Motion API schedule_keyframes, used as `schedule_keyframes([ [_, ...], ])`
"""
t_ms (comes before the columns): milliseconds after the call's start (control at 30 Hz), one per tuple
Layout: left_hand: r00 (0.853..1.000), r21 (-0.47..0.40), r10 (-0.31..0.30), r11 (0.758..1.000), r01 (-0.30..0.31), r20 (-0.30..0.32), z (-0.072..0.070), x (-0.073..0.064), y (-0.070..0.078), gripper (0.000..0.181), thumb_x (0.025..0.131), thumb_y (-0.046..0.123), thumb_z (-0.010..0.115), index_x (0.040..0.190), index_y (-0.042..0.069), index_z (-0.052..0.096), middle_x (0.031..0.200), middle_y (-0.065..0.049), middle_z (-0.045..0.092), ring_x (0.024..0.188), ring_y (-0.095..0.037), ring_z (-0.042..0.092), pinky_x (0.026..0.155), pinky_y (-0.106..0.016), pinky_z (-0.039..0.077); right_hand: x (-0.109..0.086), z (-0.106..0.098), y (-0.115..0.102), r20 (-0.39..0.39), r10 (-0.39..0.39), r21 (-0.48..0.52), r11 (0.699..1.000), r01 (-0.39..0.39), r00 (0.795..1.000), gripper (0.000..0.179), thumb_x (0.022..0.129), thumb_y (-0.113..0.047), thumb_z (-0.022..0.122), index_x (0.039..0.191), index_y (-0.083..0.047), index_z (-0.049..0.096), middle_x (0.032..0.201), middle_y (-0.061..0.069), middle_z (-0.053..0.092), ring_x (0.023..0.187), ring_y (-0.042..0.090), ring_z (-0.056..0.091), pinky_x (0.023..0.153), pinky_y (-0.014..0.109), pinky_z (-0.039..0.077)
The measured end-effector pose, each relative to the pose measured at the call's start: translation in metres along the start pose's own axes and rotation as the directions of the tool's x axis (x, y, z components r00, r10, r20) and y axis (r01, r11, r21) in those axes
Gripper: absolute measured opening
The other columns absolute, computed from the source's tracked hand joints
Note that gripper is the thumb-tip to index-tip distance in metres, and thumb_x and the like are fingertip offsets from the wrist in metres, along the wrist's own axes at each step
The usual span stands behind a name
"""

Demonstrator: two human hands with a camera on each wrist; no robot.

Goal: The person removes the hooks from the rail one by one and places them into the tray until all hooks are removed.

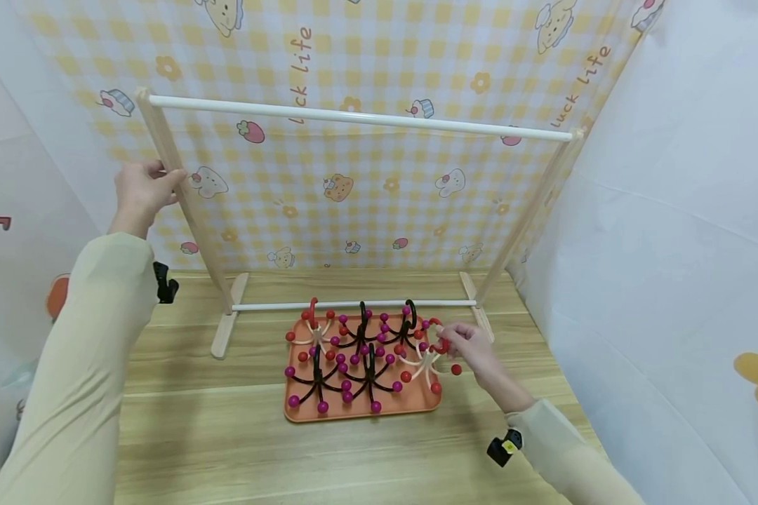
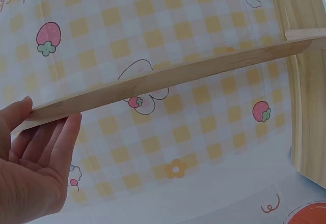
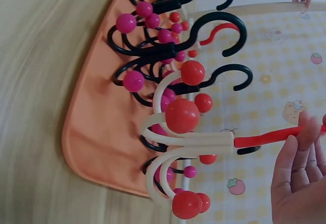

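In the head view my left hand (image 1: 142, 191) grips the upper part of the rack's left wooden post (image 1: 197, 223). Thumb on one side and fingers on the other, it holds that post in the left wrist view too. My right hand (image 1: 469, 345) pinches the red hook of a cream multi-arm hanger (image 1: 427, 362) with red ball tips. This hanger hangs over the right end of an orange tray (image 1: 366, 414). In the tray stand several black hangers (image 1: 318, 377) with magenta balls, and another cream hanger (image 1: 317, 335) with a red hook.
A white rod (image 1: 354, 117) spans the top of the rack, and a lower rod (image 1: 265, 306) runs behind the tray. The right post (image 1: 530, 210) and its foot stand near my right hand. A yellow checked cloth (image 1: 366, 210) hangs behind, over a wooden tabletop (image 1: 227, 435).
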State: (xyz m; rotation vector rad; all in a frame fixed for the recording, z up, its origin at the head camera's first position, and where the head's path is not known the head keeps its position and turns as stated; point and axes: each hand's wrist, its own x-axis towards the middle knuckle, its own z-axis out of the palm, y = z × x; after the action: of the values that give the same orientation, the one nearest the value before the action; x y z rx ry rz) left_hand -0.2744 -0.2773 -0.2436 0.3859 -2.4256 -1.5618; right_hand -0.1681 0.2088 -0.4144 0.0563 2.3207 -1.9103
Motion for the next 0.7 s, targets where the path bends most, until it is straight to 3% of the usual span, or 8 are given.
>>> schedule_keyframes([
  [200, 1.0, -0.002, 0.004, 1.0, -0.004, -0.005, 0.0, 0.0, 0.0, 0.059, 0.085, 0.034, 0.055, 0.13, -0.001, 0.041, 0.12, -0.009, 0.049, 0.094, -0.009, 0.054, 0.066, -0.01, 0.048, -0.002, 0.007, 0.006, -0.001, 0.007, -0.007, 1.0, -0.007, 1.0, 0.027, 0.085, -0.015, 0.059, 0.09, 0.011, 0.058, 0.072, 0.01, 0.062, 0.056, 0.015, 0.053, 0.058, 0.028, 0.053],
  [300, 1.0, -0.008, 0.003, 1.0, -0.003, -0.002, 0.0, 0.0, -0.001, 0.059, 0.084, 0.034, 0.056, 0.13, -0.001, 0.041, 0.119, -0.009, 0.05, 0.092, -0.008, 0.054, 0.066, -0.01, 0.048, 0.001, 0.008, 0.016, 0.021, -0.053, 0.002, 0.999, 0.053, 0.998, 0.025, 0.085, -0.015, 0.059, 0.091, 0.01, 0.059, 0.072, 0.009, 0.063, 0.054, 0.015, 0.054, 0.058, 0.032, 0.053],
  [400, 1.0, -0.014, 0.003, 1.0, -0.003, 0.0, -0.001, 0.0, -0.001, 0.06, 0.084, 0.033, 0.056, 0.13, -0.001, 0.04, 0.116, -0.008, 0.051, 0.091, -0.008, 0.054, 0.066, -0.01, 0.048, 0.015, 0.004, 0.049, 0.064, -0.16, 0.05, 0.986, 0.157, 0.985, 0.021, 0.085, -0.019, 0.059, 0.088, 0.002, 0.062, 0.074, 0.01, 0.063, 0.054, 0.017, 0.056, 0.054, 0.033, 0.053],
  [500, 1.0, -0.01, 0.002, 1.0, -0.002, 0.001, -0.001, 0.0, -0.001, 0.06, 0.085, 0.033, 0.055, 0.131, -0.001, 0.04, 0.121, -0.01, 0.049, 0.093, -0.009, 0.054, 0.066, -0.01, 0.048, 0.017, 0.006, 0.055, 0.077, -0.18, 0.056, 0.983, 0.176, 0.981, 0.022, 0.085, -0.023, 0.059, 0.086, -0.001, 0.062, 0.076, 0.012, 0.064, 0.056, 0.021, 0.057, 0.056, 0.036, 0.053],
  [633, 1.0, 0.007, -0.001, 1.0, 0.001, 0.007, 0.0, 0.001, -0.001, 0.058, 0.086, 0.033, 0.054, 0.132, 0.0, 0.039, 0.129, -0.015, 0.043, 0.103, -0.013, 0.052, 0.067, -0.01, 0.047, 0.003, 0.018, 0.03, 0.041, -0.072, -0.011, 0.997, 0.072, 0.997, 0.025, 0.086, -0.017, 0.058, 0.087, 0.008, 0.06, 0.079, 0.02, 0.063, 0.062, 0.031, 0.058, 0.062, 0.043, 0.053],
  [700, 1.0, 0.011, -0.004, 1.0, 0.004, 0.009, 0.0, 0.001, -0.001, 0.057, 0.086, 0.032, 0.053, 0.132, 0.001, 0.038, 0.13, -0.016, 0.041, 0.106, -0.016, 0.05, 0.068, -0.01, 0.047, -0.003, 0.021, 0.021, 0.033, -0.022, -0.025, 0.999, 0.023, 0.999, 0.021, 0.086, -0.01, 0.056, 0.089, 0.01, 0.059, 0.076, 0.017, 0.063, 0.061, 0.03, 0.058, 0.06, 0.038, 0.054],
])
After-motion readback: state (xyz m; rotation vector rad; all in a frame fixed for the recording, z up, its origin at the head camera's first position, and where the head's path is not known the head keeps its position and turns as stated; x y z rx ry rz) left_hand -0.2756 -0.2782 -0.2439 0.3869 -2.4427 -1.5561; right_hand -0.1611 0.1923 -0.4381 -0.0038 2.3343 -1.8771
